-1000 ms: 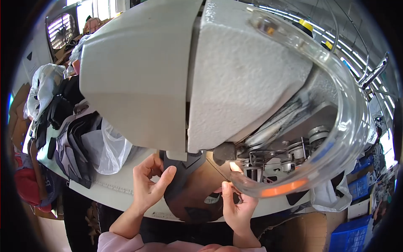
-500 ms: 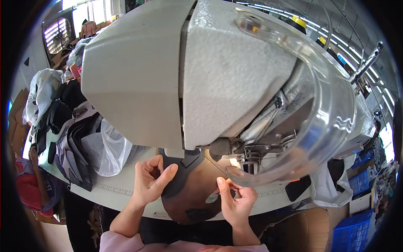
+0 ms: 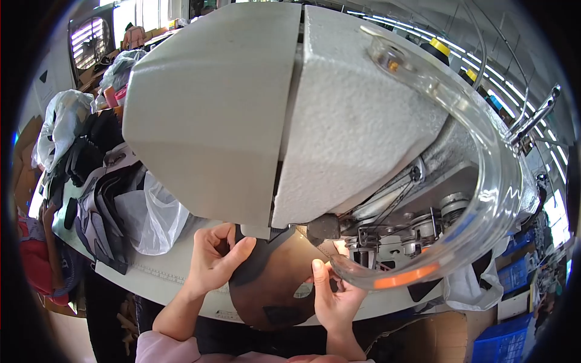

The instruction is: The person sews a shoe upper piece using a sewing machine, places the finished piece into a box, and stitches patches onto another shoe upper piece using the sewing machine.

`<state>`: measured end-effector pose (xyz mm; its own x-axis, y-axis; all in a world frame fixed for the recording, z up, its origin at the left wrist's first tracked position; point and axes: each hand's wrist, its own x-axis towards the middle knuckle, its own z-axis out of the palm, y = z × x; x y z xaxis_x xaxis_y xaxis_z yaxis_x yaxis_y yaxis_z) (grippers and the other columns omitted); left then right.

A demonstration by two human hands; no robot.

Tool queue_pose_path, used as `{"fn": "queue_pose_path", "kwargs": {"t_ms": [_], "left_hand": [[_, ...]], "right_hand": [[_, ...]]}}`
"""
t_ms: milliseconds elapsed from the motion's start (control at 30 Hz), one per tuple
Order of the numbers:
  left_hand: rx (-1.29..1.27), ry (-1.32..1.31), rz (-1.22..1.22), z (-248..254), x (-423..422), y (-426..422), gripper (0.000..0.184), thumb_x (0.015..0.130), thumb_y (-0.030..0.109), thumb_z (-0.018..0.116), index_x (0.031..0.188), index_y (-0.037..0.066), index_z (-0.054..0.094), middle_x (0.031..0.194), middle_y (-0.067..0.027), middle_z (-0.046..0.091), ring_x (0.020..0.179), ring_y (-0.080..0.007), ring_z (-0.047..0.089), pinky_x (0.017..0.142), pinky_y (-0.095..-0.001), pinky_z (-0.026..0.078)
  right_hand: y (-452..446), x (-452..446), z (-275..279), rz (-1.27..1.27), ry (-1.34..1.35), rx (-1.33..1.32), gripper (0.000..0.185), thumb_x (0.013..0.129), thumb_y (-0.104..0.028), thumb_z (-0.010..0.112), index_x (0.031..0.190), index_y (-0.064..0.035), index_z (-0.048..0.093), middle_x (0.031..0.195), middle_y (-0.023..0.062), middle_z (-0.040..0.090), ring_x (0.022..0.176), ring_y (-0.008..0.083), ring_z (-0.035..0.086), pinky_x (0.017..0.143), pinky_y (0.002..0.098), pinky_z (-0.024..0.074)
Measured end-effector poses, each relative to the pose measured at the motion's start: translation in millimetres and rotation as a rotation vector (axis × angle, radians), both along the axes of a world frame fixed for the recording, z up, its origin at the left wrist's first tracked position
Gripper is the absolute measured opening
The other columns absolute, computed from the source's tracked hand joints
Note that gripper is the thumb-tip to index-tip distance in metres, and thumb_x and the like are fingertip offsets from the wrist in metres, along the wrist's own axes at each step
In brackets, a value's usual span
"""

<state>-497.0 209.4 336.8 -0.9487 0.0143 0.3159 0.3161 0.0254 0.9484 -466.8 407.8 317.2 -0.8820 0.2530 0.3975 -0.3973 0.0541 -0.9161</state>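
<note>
A flat brown and dark-grey workpiece (image 3: 266,296), with a small hole near its right edge, lies under the head of a sewing machine (image 3: 357,121); it resembles a shoe upper. My left hand (image 3: 218,257) is closed at the workpiece's left edge, thumb against curled fingers, over the dark-grey part. On the other side, my right hand (image 3: 336,296) pinches the right edge, thumb pointing up, just below the clear curved guard (image 3: 484,199). The guard and machine head hide much of the stitching area. Part of the presser and needle mechanism (image 3: 366,245) shows behind the guard.
Stacked dark and grey cut pieces (image 3: 100,218) and a translucent plastic bag (image 3: 151,218) lie on the table's left. A person in red (image 3: 39,260) is at far left. A white bag (image 3: 475,287) and blue crates (image 3: 502,342) are at right.
The view has shifted, so the machine head appears further right and lower. An orange mark now shows on the guard. Both hands stay at the workpiece's edges with little change.
</note>
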Motion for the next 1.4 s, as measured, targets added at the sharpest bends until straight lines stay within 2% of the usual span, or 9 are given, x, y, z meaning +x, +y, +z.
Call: {"fn": "queue_pose_path", "kwargs": {"t_ms": [533, 733, 767, 833, 933, 1033, 1133, 1233, 1400], "left_hand": [[0.061, -0.033, 0.033, -3, -1, 6, 0.035, 0.088, 0.006, 0.064, 0.062, 0.008, 0.041, 0.062, 0.0066, 0.047, 0.057, -0.0001, 0.038, 0.049, -0.0185, 0.026], [0.196, -0.067, 0.000, -16, -7, 4, 0.033, 0.088, 0.005, 0.063, 0.062, 0.007, 0.042, 0.063, 0.0059, 0.048, 0.058, 0.0001, 0.039, 0.049, -0.0182, 0.028], [0.191, -0.079, 0.009, -16, -5, 5, 0.033, 0.088, 0.005, 0.063, 0.062, 0.007, 0.042, 0.063, 0.0059, 0.048, 0.059, 0.0001, 0.039, 0.050, -0.0181, 0.028], [0.214, -0.098, 0.029, -15, -4, 7, 0.033, 0.087, 0.005, 0.063, 0.063, 0.006, 0.042, 0.063, 0.0059, 0.048, 0.059, 0.0002, 0.039, 0.050, -0.0180, 0.028], [0.248, -0.111, 0.079, -7, -1, 13, 0.033, 0.088, 0.005, 0.064, 0.063, 0.006, 0.042, 0.063, 0.0061, 0.048, 0.059, 0.0001, 0.039, 0.050, -0.0181, 0.029], [0.186, -0.098, 0.158, -2, 9, 24, 0.034, 0.089, 0.005, 0.064, 0.063, 0.006, 0.042, 0.063, 0.0061, 0.048, 0.058, -0.0001, 0.039, 0.050, -0.0184, 0.028], [0.139, -0.053, 0.229, -3, 17, 33, 0.035, 0.089, 0.005, 0.064, 0.063, 0.007, 0.041, 0.062, 0.0063, 0.047, 0.057, -0.0001, 0.038, 0.049, -0.0185, 0.027], [0.155, -0.007, 0.291, -13, 23, 43, 0.036, 0.089, 0.005, 0.064, 0.063, 0.007, 0.040, 0.061, 0.0067, 0.046, 0.056, 0.0001, 0.037, 0.049, -0.0187, 0.026], [0.169, -0.015, 0.329, -19, 21, 48, 0.037, 0.090, 0.005, 0.065, 0.063, 0.008, 0.039, 0.059, 0.0073, 0.045, 0.054, 0.0004, 0.035, 0.048, -0.0188, 0.024]], "right_hand": [[7, -7, 5, 0.006, -0.009, 0.147, 0.014, 0.089, -0.002, 0.065, 0.077, 0.0030, 0.060, 0.069, 0.0022, 0.060, 0.062, 0.0072, 0.053, 0.066, 0.0214, 0.0458], [1, -10, 11, -0.036, 0.007, 0.167, 0.013, 0.090, -0.002, 0.063, 0.078, 0.0040, 0.061, 0.067, 0.0017, 0.059, 0.063, 0.0075, 0.054, 0.063, 0.0222, 0.0468], [5, -11, 6, 0.007, -0.014, 0.170, 0.007, 0.088, 0.001, 0.063, 0.090, 0.0043, 0.058, 0.073, 0.0031, 0.061, 0.067, 0.0080, 0.056, 0.064, 0.0224, 0.0474], [14, -15, -12, 0.093, -0.048, 0.176, 0.033, 0.082, 0.006, 0.062, 0.114, 0.0049, 0.052, 0.085, 0.0059, 0.063, 0.074, 0.0091, 0.061, 0.066, 0.0227, 0.0487], [17, -16, -19, 0.122, -0.037, 0.123, 0.035, 0.082, 0.005, 0.063, 0.115, 0.0052, 0.052, 0.088, 0.0070, 0.063, 0.078, 0.0100, 0.061, 0.069, 0.0239, 0.0489], [14, -16, -7, -0.025, 0.008, 0.305, 0.007, 0.090, 0.000, 0.063, 0.085, 0.0046, 0.065, 0.070, 0.0033, 0.063, 0.062, 0.0092, 0.058, 0.061, 0.0227, 0.0481], [37, -24, -36, 0.127, -0.111, 0.248, 0.032, 0.081, 0.002, 0.067, 0.111, 0.0009, 0.055, 0.091, 0.0057, 0.061, 0.085, 0.0116, 0.060, 0.073, 0.0239, 0.0481], [41, -32, -57, 0.088, -0.286, -0.070, 0.027, 0.081, -0.002, 0.070, 0.106, -0.0007, 0.058, 0.093, 0.0037, 0.060, 0.086, 0.0102, 0.059, 0.078, 0.0240, 0.0465], [43, -34, -47, 0.094, -0.219, 0.124, 0.020, 0.084, -0.007, 0.067, 0.102, -0.0011, 0.060, 0.095, 0.0038, 0.061, 0.089, 0.0119, 0.059, 0.080, 0.0252, 0.0463]]}}
